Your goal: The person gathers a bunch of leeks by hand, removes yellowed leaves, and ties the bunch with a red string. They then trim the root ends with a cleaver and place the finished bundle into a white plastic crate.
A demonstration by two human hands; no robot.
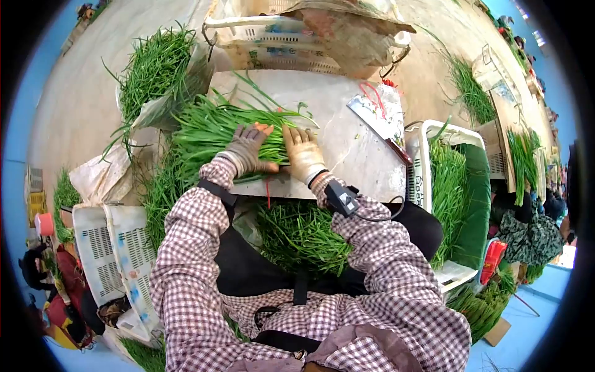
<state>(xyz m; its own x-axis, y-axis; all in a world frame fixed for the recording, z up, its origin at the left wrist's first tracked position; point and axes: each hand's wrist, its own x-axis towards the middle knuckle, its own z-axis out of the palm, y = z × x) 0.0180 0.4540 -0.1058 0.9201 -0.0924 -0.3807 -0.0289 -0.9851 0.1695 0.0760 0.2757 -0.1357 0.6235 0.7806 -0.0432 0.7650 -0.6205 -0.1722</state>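
While both hands press on it, the bunch [204, 127] of green stalks lies across the bench [353, 155], left hand [248, 152] and right hand [304, 155] flat, each grip released, fingers spread. It looks untied, though a band could be hidden. Loose greens [297, 235] wait below the bench; the crate [421, 155] right of the bench seems part filled.

place: vegetable packing yard | cues: chive heaps [155, 65], plastic crates [111, 248], concrete floor [74, 111]

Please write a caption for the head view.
Left hand and right hand rest on green chives on a grey board.
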